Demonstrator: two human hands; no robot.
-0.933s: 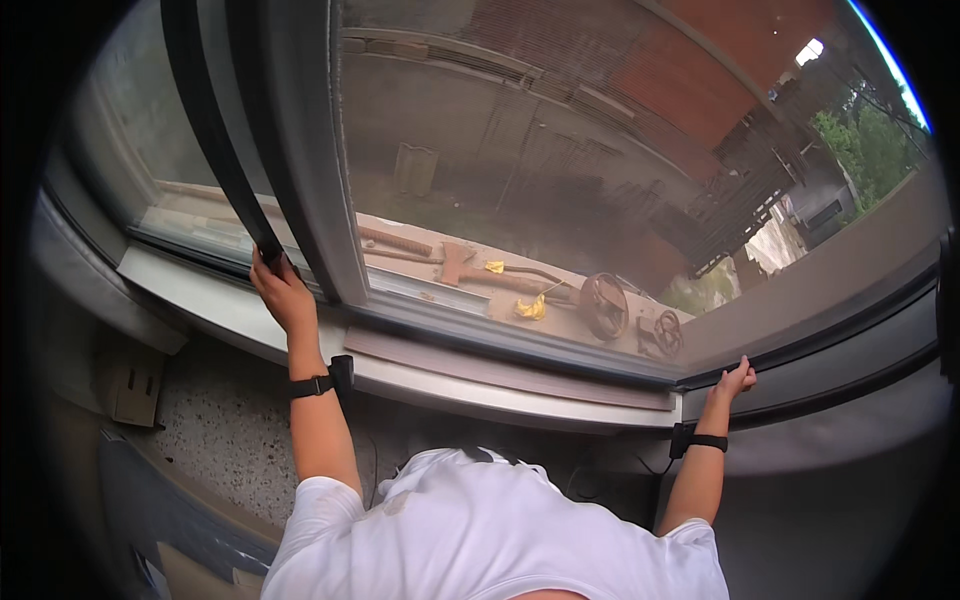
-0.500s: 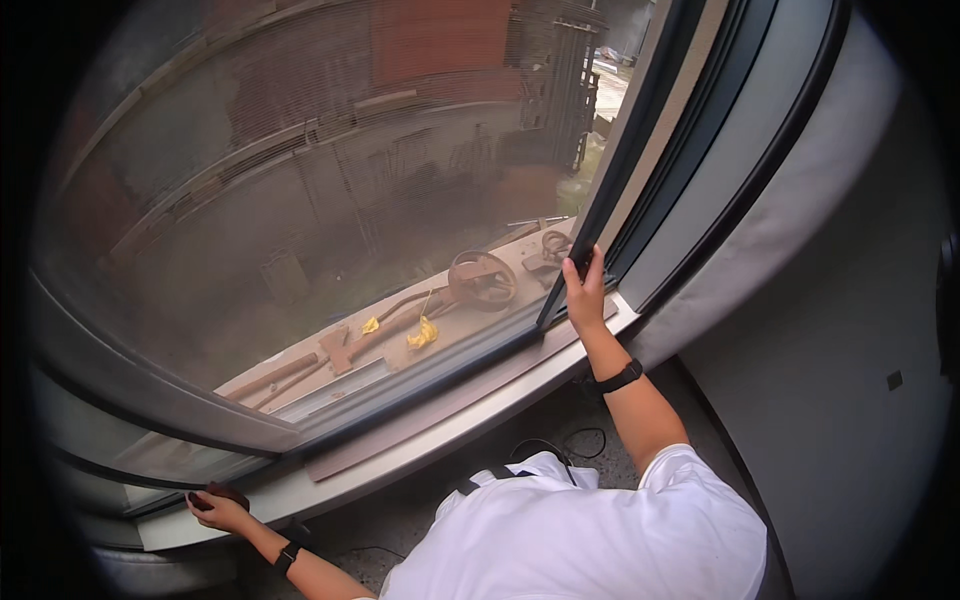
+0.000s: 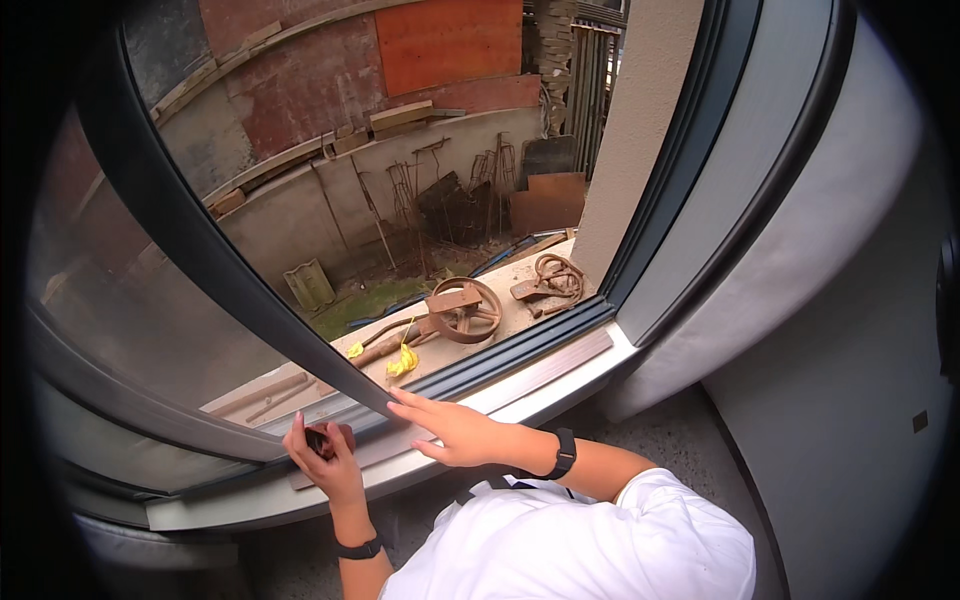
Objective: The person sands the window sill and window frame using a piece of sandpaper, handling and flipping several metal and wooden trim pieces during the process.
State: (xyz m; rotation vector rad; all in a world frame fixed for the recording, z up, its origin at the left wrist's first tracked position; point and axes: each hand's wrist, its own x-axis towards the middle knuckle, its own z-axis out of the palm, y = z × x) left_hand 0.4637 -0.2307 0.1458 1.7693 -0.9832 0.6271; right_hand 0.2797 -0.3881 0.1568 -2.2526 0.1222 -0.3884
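Note:
A sliding mesh panel with a dark frame [image 3: 225, 275] stands partly drawn to the left in the window opening. Against the lower end of its upright edge rests my right hand [image 3: 460, 432], fingers stretched out and pointing left. Just left of it, above the sill, my left hand [image 3: 338, 475] curls its fingers around a small dark brown object [image 3: 320, 442]. Its kind is not clear, since the fingers cover much of it. Below both hands runs the white window sill [image 3: 400, 478], with a pinkish-brown strip [image 3: 565, 370] lying along it.
Outside on the ledge lie a rusty wheel [image 3: 464, 310], yellow leaves [image 3: 403, 362] and a coiled rusty piece [image 3: 558, 278]. Dark window tracks [image 3: 545, 338] border the opening. A grey curtain [image 3: 770, 260] hangs at the right.
The mesh panel has slid left, uncovering the right part of the opening. My right hand moved left with its edge. My left hand came right and up, still holding the dark brown object.

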